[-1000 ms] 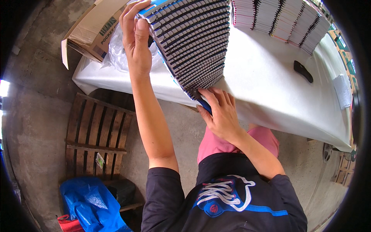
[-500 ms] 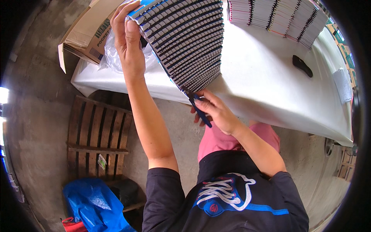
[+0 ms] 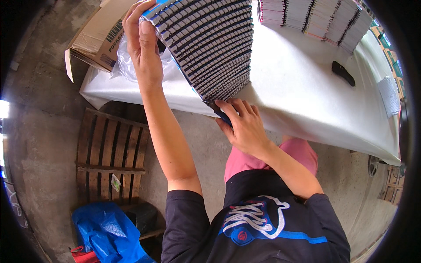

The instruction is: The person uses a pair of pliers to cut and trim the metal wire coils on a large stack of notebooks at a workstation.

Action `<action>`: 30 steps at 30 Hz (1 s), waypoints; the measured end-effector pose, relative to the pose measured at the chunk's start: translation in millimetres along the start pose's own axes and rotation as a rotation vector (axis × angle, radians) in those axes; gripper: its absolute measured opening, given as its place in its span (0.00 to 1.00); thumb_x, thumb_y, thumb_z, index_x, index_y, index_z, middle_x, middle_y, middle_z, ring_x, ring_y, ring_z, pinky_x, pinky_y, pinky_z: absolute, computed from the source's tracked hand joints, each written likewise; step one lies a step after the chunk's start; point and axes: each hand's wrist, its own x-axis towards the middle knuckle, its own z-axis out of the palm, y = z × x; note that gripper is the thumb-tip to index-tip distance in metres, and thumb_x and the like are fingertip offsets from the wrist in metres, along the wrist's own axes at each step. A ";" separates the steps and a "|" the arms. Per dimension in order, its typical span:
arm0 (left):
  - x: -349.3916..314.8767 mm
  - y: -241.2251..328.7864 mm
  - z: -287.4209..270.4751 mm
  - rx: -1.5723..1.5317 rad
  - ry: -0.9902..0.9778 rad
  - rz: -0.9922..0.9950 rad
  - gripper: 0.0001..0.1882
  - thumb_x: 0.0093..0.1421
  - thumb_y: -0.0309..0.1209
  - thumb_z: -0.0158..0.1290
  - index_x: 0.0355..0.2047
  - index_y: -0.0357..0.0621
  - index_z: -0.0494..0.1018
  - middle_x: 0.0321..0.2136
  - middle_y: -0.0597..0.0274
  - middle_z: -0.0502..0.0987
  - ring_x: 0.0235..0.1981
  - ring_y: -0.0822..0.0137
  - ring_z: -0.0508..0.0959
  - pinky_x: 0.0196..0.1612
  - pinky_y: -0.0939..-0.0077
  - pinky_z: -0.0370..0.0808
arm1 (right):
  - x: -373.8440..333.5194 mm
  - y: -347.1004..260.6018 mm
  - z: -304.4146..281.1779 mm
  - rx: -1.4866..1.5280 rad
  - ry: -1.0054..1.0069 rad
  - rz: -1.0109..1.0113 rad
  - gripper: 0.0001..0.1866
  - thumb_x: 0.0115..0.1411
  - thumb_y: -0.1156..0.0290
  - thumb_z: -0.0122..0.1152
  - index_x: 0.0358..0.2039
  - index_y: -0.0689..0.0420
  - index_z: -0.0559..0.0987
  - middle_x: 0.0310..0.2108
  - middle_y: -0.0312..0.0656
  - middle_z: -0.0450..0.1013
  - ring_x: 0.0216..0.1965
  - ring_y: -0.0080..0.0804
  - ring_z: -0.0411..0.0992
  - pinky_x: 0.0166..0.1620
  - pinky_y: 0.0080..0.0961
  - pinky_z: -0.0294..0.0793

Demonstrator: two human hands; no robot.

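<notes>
A tall stack of spiral-bound notebooks stands at the table's near edge, its rows of black coil bindings facing me. My left hand grips the stack's upper left corner, thumb on the near side and fingers round the blue cover. At the lowest near corner my right hand is closed round a pair of pliers with dark blue handles. The pliers' jaws touch or nearly touch the end of a coil there; my fingers and the shadow hide exactly where they bite.
More coil-bound notebooks are stacked at the far right of the white-covered table. A small black object lies near its right side. At left are an open cardboard box, clear plastic, a wooden pallet and a blue bag.
My right hand has turned over, back of the hand now up, and its fingers cover more of the pliers' handles. The left hand and the notebook stack have barely shifted.
</notes>
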 end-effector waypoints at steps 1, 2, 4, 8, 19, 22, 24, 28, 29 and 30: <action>-1.4 -5.7 5.7 0.120 0.041 0.056 0.24 0.66 0.45 0.39 0.54 0.41 0.64 0.50 0.57 0.69 0.51 0.66 0.70 0.55 0.70 0.66 | -1.3 1.6 2.5 0.058 -0.017 0.013 0.20 0.56 0.65 0.57 0.50 0.52 0.69 0.35 0.43 0.68 0.36 0.41 0.69 0.37 0.38 0.68; -3.4 -4.8 11.0 0.157 0.068 0.054 0.24 0.66 0.45 0.39 0.54 0.41 0.64 0.50 0.57 0.69 0.51 0.66 0.70 0.55 0.70 0.66 | -1.4 2.3 4.0 0.116 -0.034 0.029 0.20 0.56 0.65 0.57 0.50 0.52 0.69 0.34 0.43 0.69 0.34 0.41 0.70 0.35 0.37 0.68; -7.1 -3.6 21.4 0.232 0.122 0.048 0.24 0.66 0.45 0.39 0.54 0.41 0.64 0.50 0.57 0.70 0.50 0.66 0.71 0.55 0.70 0.66 | 0.5 -0.3 1.1 0.612 -0.265 0.399 0.19 0.57 0.65 0.56 0.49 0.52 0.68 0.34 0.44 0.69 0.32 0.41 0.70 0.32 0.35 0.69; 0.4 9.8 6.2 -0.099 0.078 -0.135 0.24 0.66 0.45 0.39 0.54 0.41 0.64 0.50 0.57 0.70 0.50 0.66 0.71 0.55 0.70 0.66 | 2.2 -8.5 -6.3 1.126 -0.389 0.762 0.19 0.58 0.64 0.55 0.50 0.52 0.67 0.35 0.44 0.69 0.33 0.41 0.70 0.34 0.36 0.68; -1.2 -0.7 19.8 0.204 0.092 0.014 0.24 0.66 0.45 0.39 0.54 0.41 0.63 0.49 0.57 0.70 0.51 0.66 0.70 0.55 0.70 0.66 | -7.3 -0.1 0.1 -0.154 0.013 0.034 0.24 0.54 0.63 0.60 0.51 0.49 0.69 0.41 0.41 0.68 0.46 0.38 0.66 0.46 0.39 0.60; -2.5 -10.6 -6.8 0.024 0.017 0.043 0.24 0.66 0.45 0.39 0.54 0.41 0.63 0.49 0.57 0.70 0.50 0.66 0.70 0.55 0.70 0.66 | -5.0 -3.3 3.1 -0.131 -0.048 0.053 0.22 0.55 0.64 0.59 0.50 0.50 0.69 0.39 0.41 0.69 0.41 0.38 0.68 0.42 0.35 0.63; -2.2 1.6 1.6 -0.093 0.008 -0.042 0.24 0.66 0.46 0.39 0.54 0.41 0.63 0.49 0.57 0.69 0.50 0.66 0.70 0.55 0.70 0.66 | -6.8 -0.1 7.4 -0.014 -0.080 0.102 0.20 0.56 0.64 0.58 0.49 0.50 0.69 0.37 0.42 0.69 0.38 0.39 0.70 0.38 0.35 0.66; -9.9 -2.3 11.2 0.126 0.008 0.039 0.24 0.66 0.46 0.39 0.55 0.41 0.63 0.50 0.57 0.69 0.51 0.66 0.70 0.55 0.70 0.66 | -1.7 1.4 5.6 0.779 -0.340 0.526 0.19 0.58 0.63 0.55 0.50 0.51 0.67 0.36 0.46 0.70 0.34 0.47 0.72 0.34 0.37 0.71; -7.2 0.7 17.0 0.203 0.014 0.030 0.24 0.66 0.46 0.39 0.55 0.42 0.63 0.50 0.57 0.69 0.51 0.66 0.70 0.55 0.70 0.66 | 1.9 0.8 -0.7 1.066 -0.459 0.709 0.19 0.59 0.63 0.55 0.50 0.51 0.67 0.36 0.46 0.70 0.34 0.49 0.73 0.34 0.37 0.71; -4.8 -0.8 17.6 0.242 0.022 0.039 0.24 0.66 0.46 0.39 0.55 0.42 0.63 0.50 0.57 0.69 0.51 0.66 0.70 0.55 0.70 0.66 | -2.0 2.8 3.8 0.878 -0.322 0.565 0.19 0.58 0.63 0.55 0.50 0.51 0.67 0.36 0.46 0.70 0.35 0.48 0.72 0.34 0.37 0.71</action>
